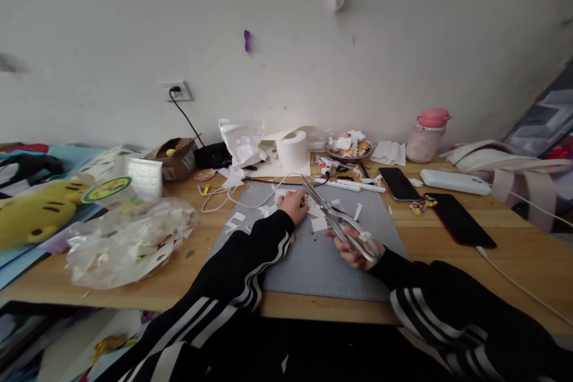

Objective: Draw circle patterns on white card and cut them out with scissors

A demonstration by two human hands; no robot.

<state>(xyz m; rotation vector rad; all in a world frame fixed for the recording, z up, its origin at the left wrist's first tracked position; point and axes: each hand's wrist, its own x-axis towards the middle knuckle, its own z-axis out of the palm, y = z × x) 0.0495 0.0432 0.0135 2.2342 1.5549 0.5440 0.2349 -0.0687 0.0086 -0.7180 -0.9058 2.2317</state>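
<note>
My right hand (356, 249) is wrapped round the handles of a large pair of silver scissors (323, 203). Their blades point up and to the left, away from me, over the grey cutting mat (340, 277). Close to the blades, my left hand (293, 206) rests low over the mat with its fingers curled. A small white patterned piece (311, 200) shows at its fingertips; whether they grip it I cannot tell. Several white paper scraps (319, 224) lie around both hands.
A toilet paper roll (292, 150), a plate of scraps (348, 146) and marker pens (340, 185) sit behind the mat. On the right are two phones (461, 219), a power bank (455, 182) and a pink bottle (426, 137). A plastic bag (129, 245) lies left.
</note>
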